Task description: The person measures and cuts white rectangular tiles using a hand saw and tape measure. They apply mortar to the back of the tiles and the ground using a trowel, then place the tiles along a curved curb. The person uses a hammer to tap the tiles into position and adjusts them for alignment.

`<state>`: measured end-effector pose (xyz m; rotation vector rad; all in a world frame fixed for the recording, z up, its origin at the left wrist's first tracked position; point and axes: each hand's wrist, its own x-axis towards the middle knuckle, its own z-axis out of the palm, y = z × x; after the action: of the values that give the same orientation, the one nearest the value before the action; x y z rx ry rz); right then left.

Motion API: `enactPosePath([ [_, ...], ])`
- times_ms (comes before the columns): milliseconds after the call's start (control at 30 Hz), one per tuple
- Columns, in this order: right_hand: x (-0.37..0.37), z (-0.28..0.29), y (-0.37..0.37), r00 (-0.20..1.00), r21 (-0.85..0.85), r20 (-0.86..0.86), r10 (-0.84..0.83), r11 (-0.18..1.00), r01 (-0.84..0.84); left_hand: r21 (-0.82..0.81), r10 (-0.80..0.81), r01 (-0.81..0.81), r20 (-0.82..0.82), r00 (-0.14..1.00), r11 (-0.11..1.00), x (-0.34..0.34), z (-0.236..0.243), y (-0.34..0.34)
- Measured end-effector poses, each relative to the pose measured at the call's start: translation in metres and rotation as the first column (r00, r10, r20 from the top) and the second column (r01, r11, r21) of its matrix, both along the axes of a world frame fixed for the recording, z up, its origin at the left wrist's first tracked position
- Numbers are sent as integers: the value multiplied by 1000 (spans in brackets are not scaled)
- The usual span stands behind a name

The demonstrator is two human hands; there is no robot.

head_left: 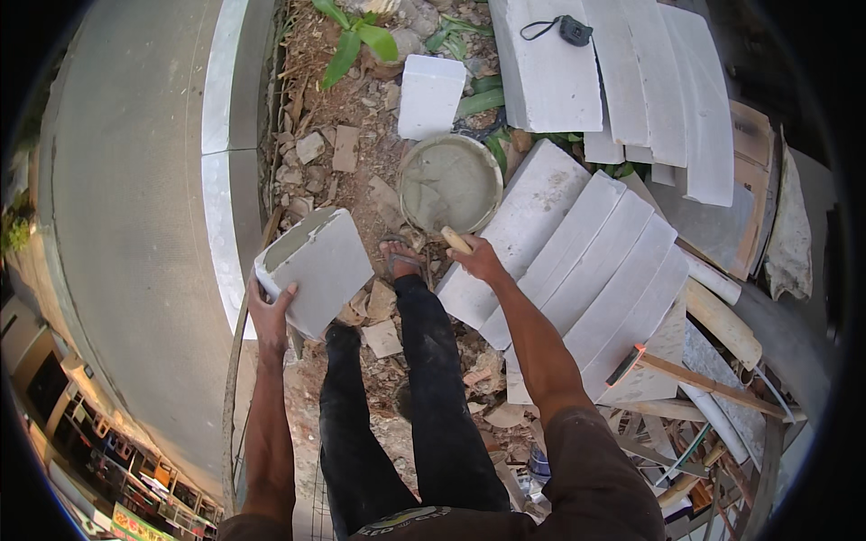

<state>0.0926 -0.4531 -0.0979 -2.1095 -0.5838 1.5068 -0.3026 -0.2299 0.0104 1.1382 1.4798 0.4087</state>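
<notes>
1. Evidently, a row of pale blocks (216,180) is lining the left edge of the rubble ground (365,108).
2. Beside that edge, near the row's lower end, the left hand (268,311) is gripping a white block (329,275). The thumb is pressing on its broad face while the other fingers are curling round the left end, their tips hidden. The forearm is reaching almost straight up from below, and the block is tilting; whether anything else is supporting it, one cannot tell.
3. Grey mortar (307,233) is coating the block's narrow upper face. The block is probably going to feel heavy for one hand, stiff, dry and chalky, with corners likely to chip; the mortar looks slick, so its bare ends and underside are offering the safer hold.
4. Mid-ground, a round tub (497,194) is holding more mortar, with a sandalled foot (401,257) standing just below it.
5. The right hand (478,260) is closing its fingers round a wooden handle (456,239) beside the tub's lower rim, its forearm slanting up leftward; the tool's far end is hard to make out.
6. Rightward, stacked blocks (586,270) are lying on the ground's right side, and a tape measure (575,32) is resting near the upper stack's far edge.
</notes>
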Motion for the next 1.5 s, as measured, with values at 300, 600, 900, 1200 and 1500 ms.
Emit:
enactPosePath([
  [300,-15,33,-12,991,68,-99,-85,993,92,-533,348,-109,373,860,839,-9,-60,21],
  [600,-4,110,-12,997,275,76,-27,961,5,-644,332,51,459,824,763,68,-76,11],
  [900,-10,131,-7,798,374,602,18,877,-301,-690,430,112,560,708,715,108,-83,-12],
  [1200,-43,161,-9,741,414,670,-47,852,-320,-698,440,101,549,711,709,125,-71,-21],
  [1500,-46,187,-39,698,369,716,-28,863,-344,-716,520,15,521,678,698,123,-71,-20],
])
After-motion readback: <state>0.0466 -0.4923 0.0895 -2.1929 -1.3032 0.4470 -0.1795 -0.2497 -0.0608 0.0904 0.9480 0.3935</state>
